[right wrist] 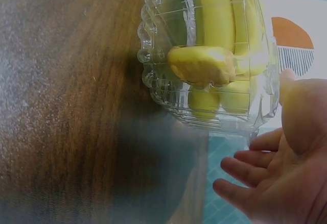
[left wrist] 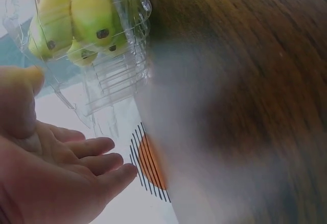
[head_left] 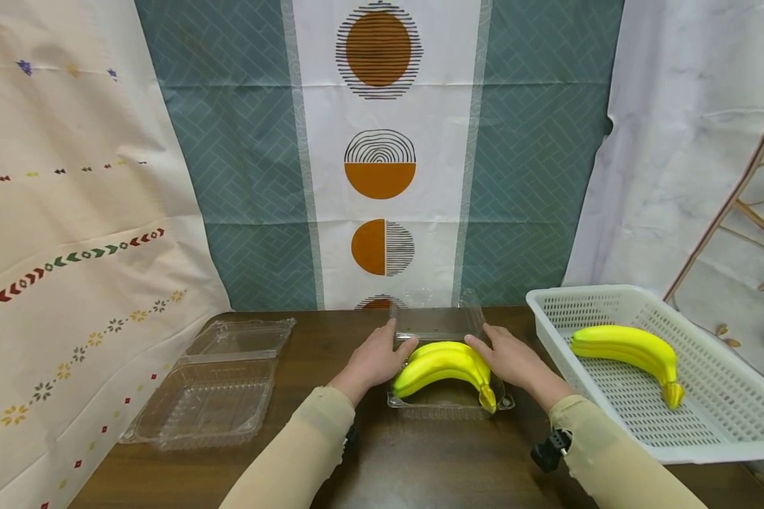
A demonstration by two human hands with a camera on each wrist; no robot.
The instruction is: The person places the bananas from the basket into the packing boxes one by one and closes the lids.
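A clear plastic clamshell container [head_left: 433, 411] stands on the table in front of me, its lid [head_left: 438, 322] raised at the back. Yellow bananas [head_left: 442, 364] lie inside it, stem end at the front right. My left hand [head_left: 374, 357] is at the container's left side, fingers relaxed, thumb near the bananas. On the opposite side is my right hand [head_left: 512, 357], thumb likewise close to the fruit. Both wrist views show loosely extended fingers by the clear plastic wall [left wrist: 115, 76]; whether they touch it I cannot tell. Brown stem ends [right wrist: 204, 66] show through the plastic in the right wrist view.
Another clear clamshell container [head_left: 206, 403] lies opened on the table's left side. At the right, a white perforated basket [head_left: 586, 417] holds a bunch of bananas [head_left: 637, 350]. Patterned cloths [head_left: 248, 177] hang behind the dark wooden table [head_left: 414, 466] and along both sides.
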